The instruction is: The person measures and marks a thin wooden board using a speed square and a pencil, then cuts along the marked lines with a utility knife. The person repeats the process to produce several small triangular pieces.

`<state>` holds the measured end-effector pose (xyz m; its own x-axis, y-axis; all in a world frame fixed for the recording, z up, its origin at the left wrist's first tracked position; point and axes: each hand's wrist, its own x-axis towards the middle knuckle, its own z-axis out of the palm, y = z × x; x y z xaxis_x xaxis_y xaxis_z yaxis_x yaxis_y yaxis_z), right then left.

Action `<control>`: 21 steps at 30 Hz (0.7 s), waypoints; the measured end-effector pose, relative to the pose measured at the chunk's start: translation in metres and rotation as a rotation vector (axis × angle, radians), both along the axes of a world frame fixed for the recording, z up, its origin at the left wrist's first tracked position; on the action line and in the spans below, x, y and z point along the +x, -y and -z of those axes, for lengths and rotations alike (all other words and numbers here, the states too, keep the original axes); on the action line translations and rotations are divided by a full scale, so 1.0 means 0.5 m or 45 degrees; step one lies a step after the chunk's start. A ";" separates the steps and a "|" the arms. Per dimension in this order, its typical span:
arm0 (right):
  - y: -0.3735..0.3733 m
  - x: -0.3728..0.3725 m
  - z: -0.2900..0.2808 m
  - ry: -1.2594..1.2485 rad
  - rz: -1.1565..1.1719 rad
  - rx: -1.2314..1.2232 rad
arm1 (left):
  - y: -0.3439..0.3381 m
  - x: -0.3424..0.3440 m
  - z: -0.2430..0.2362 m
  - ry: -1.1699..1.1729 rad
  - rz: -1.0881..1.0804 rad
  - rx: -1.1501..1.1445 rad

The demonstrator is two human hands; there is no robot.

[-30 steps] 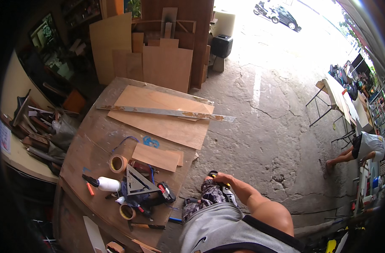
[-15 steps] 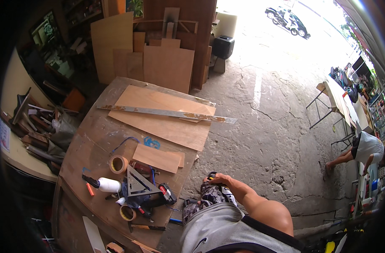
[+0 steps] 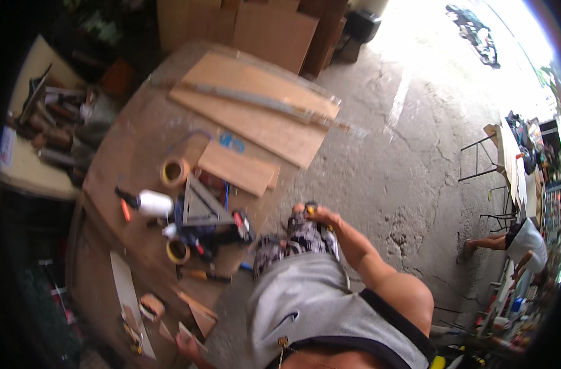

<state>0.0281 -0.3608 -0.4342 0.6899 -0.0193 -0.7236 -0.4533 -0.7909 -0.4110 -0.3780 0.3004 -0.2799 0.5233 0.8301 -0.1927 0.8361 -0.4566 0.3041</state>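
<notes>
My right hand (image 3: 320,214) rests at my knee, its fingers closed around a small black-and-yellow object (image 3: 310,210) whose kind I cannot make out. My left hand (image 3: 187,345) is low in the picture, beside small wood offcuts (image 3: 197,317) under the workbench top; blur hides what its fingers do. On the workbench (image 3: 130,132) lie a metal triangle square (image 3: 197,212), a white bottle (image 3: 154,203), a tape roll (image 3: 175,172) and a second tape roll (image 3: 178,251). A hammer (image 3: 203,274) lies at the near edge.
A long metal straightedge (image 3: 250,98) crosses a plywood sheet (image 3: 274,126) on the bench. Smaller wood pieces (image 3: 234,168) lie nearer. Boards (image 3: 271,34) lean behind. Far right, another person (image 3: 526,246) bends near a folding table (image 3: 508,154). Cracked concrete floor (image 3: 385,178) lies between.
The view has swung downward and blurred, bringing my left hand into sight by the offcuts at the bottom. My right hand stays at my knee with the black-and-yellow object.
</notes>
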 end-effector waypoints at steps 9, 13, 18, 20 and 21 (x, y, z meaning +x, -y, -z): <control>-0.091 0.042 -0.086 0.231 -0.074 0.215 | 0.051 0.016 -0.098 -0.082 -0.093 -0.006; -0.094 0.047 -0.085 0.038 -0.160 0.152 | 0.066 0.022 -0.109 -0.040 -0.057 0.058; -0.100 0.047 -0.114 -0.076 -0.370 0.057 | 0.046 0.017 -0.104 -0.004 -0.056 0.077; -0.081 0.048 -0.079 -0.049 -0.352 0.044 | 0.048 0.035 -0.093 0.015 -0.035 0.055; -0.093 0.044 -0.070 -0.030 -0.313 0.092 | 0.051 0.026 -0.109 -0.010 -0.057 0.084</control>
<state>0.0503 -0.3141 -0.3990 0.6502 0.1991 -0.7332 -0.2613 -0.8475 -0.4619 -0.3650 0.2747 -0.2254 0.4840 0.8637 -0.1406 0.8584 -0.4374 0.2681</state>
